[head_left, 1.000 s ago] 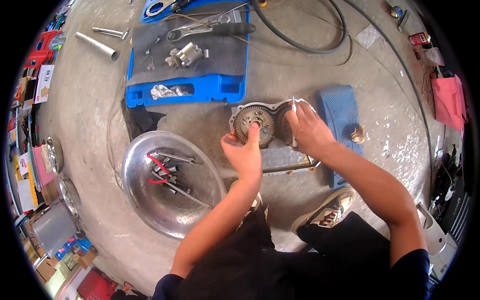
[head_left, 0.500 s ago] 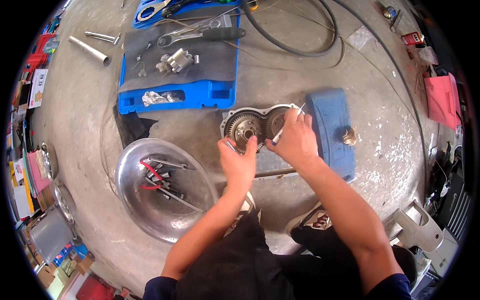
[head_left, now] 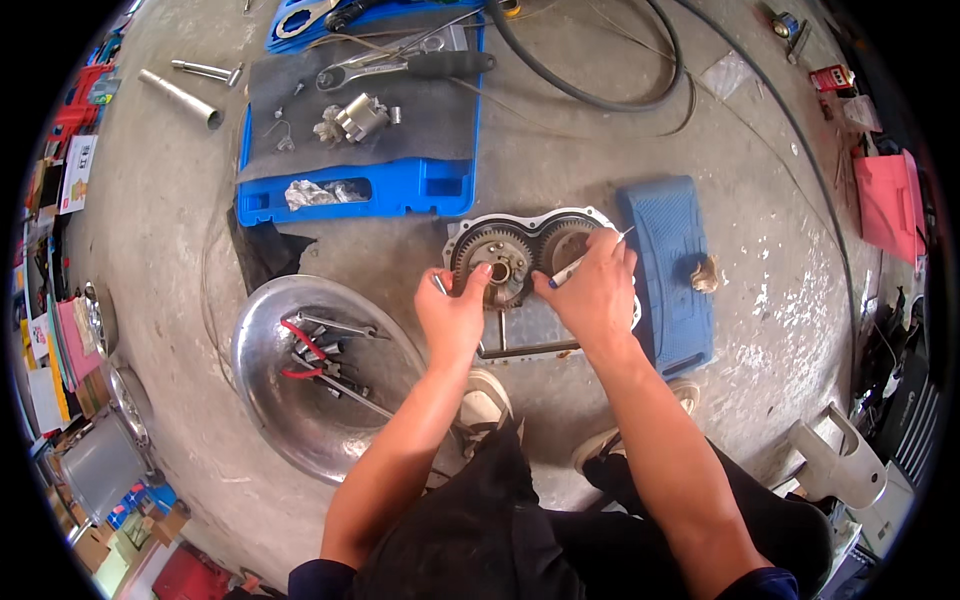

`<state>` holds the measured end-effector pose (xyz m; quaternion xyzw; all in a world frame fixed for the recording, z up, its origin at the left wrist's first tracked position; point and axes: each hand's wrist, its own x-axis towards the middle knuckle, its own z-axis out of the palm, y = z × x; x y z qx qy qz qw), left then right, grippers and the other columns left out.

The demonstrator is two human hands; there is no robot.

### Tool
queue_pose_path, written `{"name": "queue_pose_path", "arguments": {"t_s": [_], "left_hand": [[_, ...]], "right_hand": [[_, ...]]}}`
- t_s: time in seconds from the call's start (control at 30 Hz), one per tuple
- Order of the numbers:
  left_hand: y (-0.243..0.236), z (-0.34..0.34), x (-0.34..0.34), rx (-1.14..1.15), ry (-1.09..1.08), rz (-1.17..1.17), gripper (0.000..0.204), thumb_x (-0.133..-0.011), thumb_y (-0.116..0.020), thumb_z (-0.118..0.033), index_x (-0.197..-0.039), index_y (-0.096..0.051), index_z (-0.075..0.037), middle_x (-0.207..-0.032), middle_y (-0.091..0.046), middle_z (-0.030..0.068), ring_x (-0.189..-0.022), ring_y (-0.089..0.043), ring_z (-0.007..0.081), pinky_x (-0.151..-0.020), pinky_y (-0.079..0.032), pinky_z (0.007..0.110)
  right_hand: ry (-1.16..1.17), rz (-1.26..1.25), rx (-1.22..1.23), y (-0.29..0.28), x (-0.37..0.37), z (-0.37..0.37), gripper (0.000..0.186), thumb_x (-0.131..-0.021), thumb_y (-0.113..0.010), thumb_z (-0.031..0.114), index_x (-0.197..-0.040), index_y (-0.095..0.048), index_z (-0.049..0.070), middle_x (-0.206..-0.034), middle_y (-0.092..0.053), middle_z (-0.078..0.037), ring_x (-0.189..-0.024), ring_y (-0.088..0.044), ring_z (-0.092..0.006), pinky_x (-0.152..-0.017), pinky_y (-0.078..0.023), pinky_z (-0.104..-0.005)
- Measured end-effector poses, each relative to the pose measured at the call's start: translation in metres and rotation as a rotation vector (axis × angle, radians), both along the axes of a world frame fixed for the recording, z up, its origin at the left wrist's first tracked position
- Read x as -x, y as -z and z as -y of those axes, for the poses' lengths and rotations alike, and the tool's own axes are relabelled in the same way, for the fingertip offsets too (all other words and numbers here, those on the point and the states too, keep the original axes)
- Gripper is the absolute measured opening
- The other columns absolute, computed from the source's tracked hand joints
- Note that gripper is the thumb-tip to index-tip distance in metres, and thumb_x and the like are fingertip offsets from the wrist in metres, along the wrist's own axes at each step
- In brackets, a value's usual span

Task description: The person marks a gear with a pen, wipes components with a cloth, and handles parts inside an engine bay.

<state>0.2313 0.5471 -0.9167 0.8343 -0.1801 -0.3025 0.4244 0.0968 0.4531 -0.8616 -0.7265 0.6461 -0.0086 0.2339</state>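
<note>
Your left hand (head_left: 455, 315) rests fingers on the big gear (head_left: 492, 264), gripping nothing. Right hand (head_left: 592, 290) pinches a thin pick (head_left: 588, 260) w/ tip over the gear housing (head_left: 530, 225) on the floor.

A single head-worn fisheye camera looks steeply down from close above the person's hands, facing the concrete floor (head_left: 560, 140); forearms enter from the lower edge, straight lines bowing near the rim.

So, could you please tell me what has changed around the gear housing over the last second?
Little changed. The right hand shifted slightly left over the round grey metal gear housing, keeping the thin white pen-like tool. The left hand stayed on the left toothed gear. The shiny metal bowl and blue plastic tool case stayed put.
</note>
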Motion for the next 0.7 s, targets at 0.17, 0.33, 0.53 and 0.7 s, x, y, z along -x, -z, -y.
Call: {"name": "queue_pose_path", "arguments": {"t_s": [0.17,0.33,0.53,0.7], "left_hand": [[-0.006,0.001,0.019,0.044,-0.159,0.027,0.044,-0.077,-0.082,-0.027,-0.074,-0.044,-0.005,-0.069,-0.047,0.0037,-0.064,-0.042,0.0163,-0.062,-0.04,0.031],[-0.03,0.007,0.007,-0.063,0.038,0.145,0.043,-0.08,-0.078,-0.031,-0.075,-0.047,-0.001,-0.061,-0.052,0.0107,-0.054,-0.045,0.0241,-0.056,-0.042,0.037],[-0.075,0.024,-0.022,-0.408,0.629,0.331,0.032,-0.083,-0.071,-0.029,-0.086,-0.062,0.002,-0.076,-0.067,0.0231,-0.077,-0.067,0.0415,-0.068,-0.053,0.048],[-0.093,0.042,-0.026,-0.512,0.858,0.369,0.031,-0.08,-0.073,-0.022,-0.094,-0.06,0.003,-0.095,-0.068,0.0215,-0.09,-0.066,0.0398,-0.077,-0.053,0.046]], "right_hand": [[0.055,0.034,0.057,-0.001,0.001,-0.002,0.067,-0.062,-0.087,0.028,-0.104,-0.044,-0.002,-0.103,-0.055,-0.018,-0.104,-0.049,-0.036,-0.09,-0.047,-0.0407],[0.045,0.02,0.152,0.004,0.008,-0.006,0.067,-0.062,-0.088,0.027,-0.105,-0.044,0.0,-0.104,-0.054,-0.016,-0.104,-0.049,-0.0355,-0.087,-0.048,-0.0415],[0.01,0.085,0.096,-0.005,0.013,0.003,0.063,-0.065,-0.086,0.026,-0.105,-0.045,0.001,-0.102,-0.054,-0.016,-0.1,-0.051,-0.0358,-0.084,-0.048,-0.0433],[-0.171,0.144,0.117,-0.005,0.039,0.026,0.05,-0.074,-0.077,0.022,-0.109,-0.047,0.001,-0.104,-0.056,-0.017,-0.102,-0.053,-0.0364,-0.088,-0.046,-0.043]]}}
